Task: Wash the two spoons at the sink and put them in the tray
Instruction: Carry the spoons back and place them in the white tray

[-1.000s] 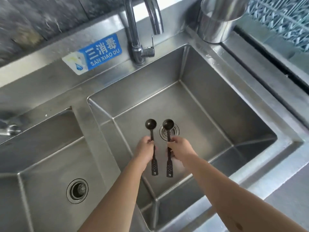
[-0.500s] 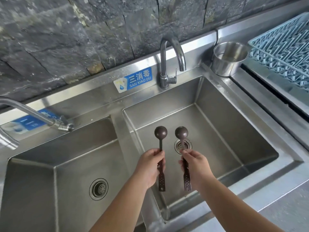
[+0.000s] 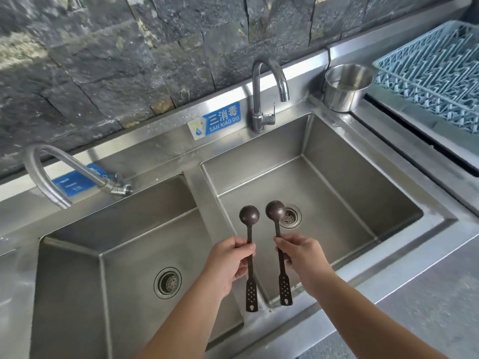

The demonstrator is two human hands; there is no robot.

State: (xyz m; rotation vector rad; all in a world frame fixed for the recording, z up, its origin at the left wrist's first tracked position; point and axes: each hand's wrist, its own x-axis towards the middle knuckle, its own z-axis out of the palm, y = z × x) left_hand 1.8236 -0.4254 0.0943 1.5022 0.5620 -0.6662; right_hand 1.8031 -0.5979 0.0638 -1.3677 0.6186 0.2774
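Both forearms reach out over the near rim of the double sink, hands side by side and a little apart. The left hand (image 3: 229, 263) is curled around the stem of the left spoon (image 3: 250, 257), fingers pinching it about midway; the round bowl points away from the person and the perforated flat end hangs toward them. The right hand (image 3: 302, 257) grips the right spoon (image 3: 281, 255) the same way, so the two dark spoons run almost parallel, not touching.

Below and left of the left hand lies the left basin (image 3: 77, 268), holding nothing but its drain. The right basin (image 3: 337, 177) sits under the spoons' bowls; the right spoon's bowl overlaps the view of its drain (image 3: 291, 216).

Beyond the hands, a bent tap (image 3: 51, 174) leans over the left basin, a blue sticker (image 3: 215, 123) sits on the back ledge, and an upright faucet (image 3: 261, 94) arches over the right basin. Far right of the hands stands a steel cup (image 3: 346, 86), then the blue tray (image 3: 435, 73) on the desk (image 3: 427, 294).
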